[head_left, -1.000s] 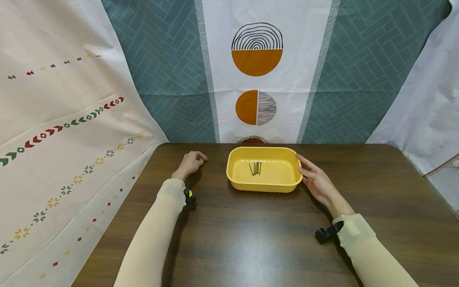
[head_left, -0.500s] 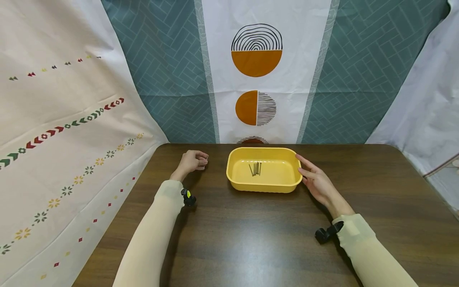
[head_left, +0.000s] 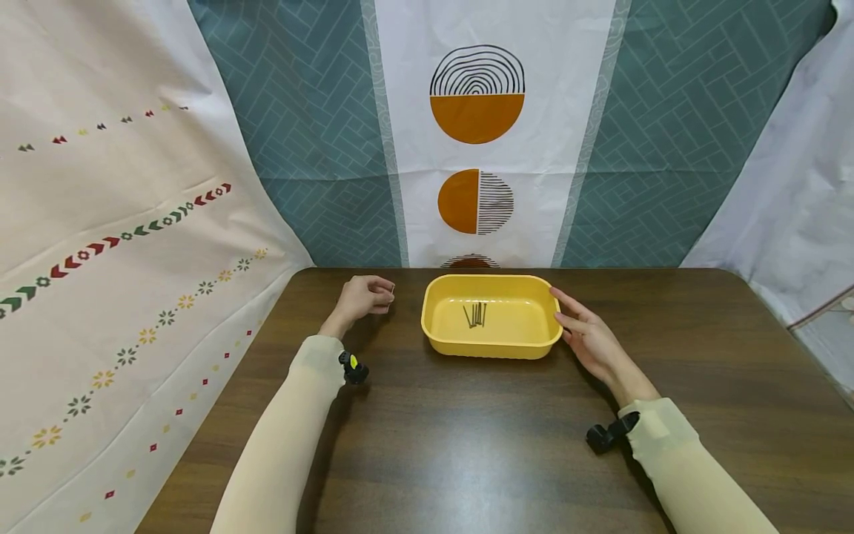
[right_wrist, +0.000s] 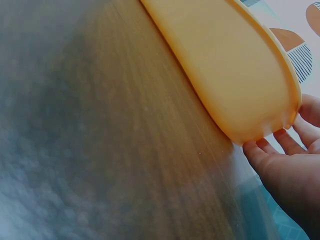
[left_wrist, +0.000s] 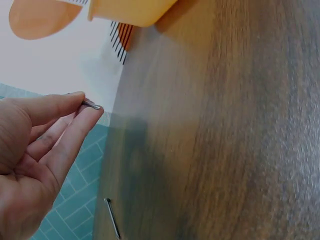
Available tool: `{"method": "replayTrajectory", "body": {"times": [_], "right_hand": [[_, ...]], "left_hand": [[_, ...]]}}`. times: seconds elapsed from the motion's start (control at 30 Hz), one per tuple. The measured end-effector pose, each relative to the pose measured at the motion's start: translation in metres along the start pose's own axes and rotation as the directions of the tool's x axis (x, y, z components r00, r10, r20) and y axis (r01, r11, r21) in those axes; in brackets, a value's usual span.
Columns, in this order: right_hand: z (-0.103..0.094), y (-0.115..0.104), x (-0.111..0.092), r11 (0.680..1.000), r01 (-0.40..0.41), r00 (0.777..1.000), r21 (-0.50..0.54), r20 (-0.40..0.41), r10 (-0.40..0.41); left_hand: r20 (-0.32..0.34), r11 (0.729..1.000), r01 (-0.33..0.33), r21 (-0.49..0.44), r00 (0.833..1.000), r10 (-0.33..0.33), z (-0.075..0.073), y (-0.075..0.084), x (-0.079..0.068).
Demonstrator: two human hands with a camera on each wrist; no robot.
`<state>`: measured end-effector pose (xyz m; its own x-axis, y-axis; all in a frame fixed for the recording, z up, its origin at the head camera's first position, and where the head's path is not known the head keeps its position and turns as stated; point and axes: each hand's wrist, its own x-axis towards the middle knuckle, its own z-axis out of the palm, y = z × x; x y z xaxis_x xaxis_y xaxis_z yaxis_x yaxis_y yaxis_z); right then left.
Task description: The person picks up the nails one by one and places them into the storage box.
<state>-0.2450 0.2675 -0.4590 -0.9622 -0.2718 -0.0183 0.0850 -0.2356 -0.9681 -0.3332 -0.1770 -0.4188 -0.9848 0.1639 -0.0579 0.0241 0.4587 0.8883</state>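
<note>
A yellow rectangular tray (head_left: 492,349) stands on the table, with several thin nails (head_left: 476,314) lying loosely together on its floor. To its left, my left hand (head_left: 363,298) is held over the table. The left wrist view shows its thumb and fingertips pinching a small metal nail (left_wrist: 91,104), mostly covered by the fingers. Another nail (left_wrist: 112,218) lies on the wood below that hand. My right hand (head_left: 590,341) touches the tray's right end with extended fingers; in the right wrist view its fingertips (right_wrist: 251,148) rest against the outer wall.
The dark wooden table (head_left: 440,445) reaches back to a teal and white patterned cloth (head_left: 320,133) hanging behind it. A cream cloth with printed motifs (head_left: 133,259) hangs along the left side. A white cloth (head_left: 794,200) is at the right.
My left hand has shifted slightly right and away from me, its fingers turning toward the tray. The right hand and the tray have stayed put.
</note>
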Motion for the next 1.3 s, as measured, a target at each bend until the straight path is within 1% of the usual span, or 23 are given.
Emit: {"method": "replayTrajectory", "body": {"times": [0.27,0.43,0.57,0.73,0.97,1.17,1.3], "right_hand": [[0.000,-0.001,0.000,1.000,0.001,1.000,-0.005,0.002,-0.001],[0.001,0.000,0.000,1.000,-0.002,1.000,-0.008,0.000,0.002],[0.001,0.001,0.000,1.000,-0.005,1.000,0.001,0.002,0.005],[0.001,0.001,0.000,1.000,-0.002,1.000,0.013,0.003,0.002],[0.000,-0.001,0.000,1.000,-0.002,1.000,0.016,0.007,0.001],[0.000,0.000,0.000,1.000,0.000,1.000,0.015,0.013,0.000],[0.000,0.000,0.000,1.000,0.003,1.000,0.020,0.011,-0.003]], "left_hand": [[-0.007,0.998,-0.061,-0.029,0.998,0.061,0.006,0.013,-0.001],[-0.009,0.995,-0.076,-0.064,0.997,0.075,0.015,0.023,-0.003],[-0.004,0.993,-0.073,-0.090,0.997,0.073,0.023,0.033,-0.003],[0.003,0.991,-0.071,-0.109,0.997,0.072,0.031,0.040,-0.001],[0.016,0.987,-0.072,-0.144,0.997,0.075,0.043,0.047,0.002],[0.035,0.981,-0.059,-0.184,0.997,0.066,0.052,0.053,0.004],[0.048,0.981,-0.049,-0.187,0.997,0.059,0.058,0.057,0.004]]}}
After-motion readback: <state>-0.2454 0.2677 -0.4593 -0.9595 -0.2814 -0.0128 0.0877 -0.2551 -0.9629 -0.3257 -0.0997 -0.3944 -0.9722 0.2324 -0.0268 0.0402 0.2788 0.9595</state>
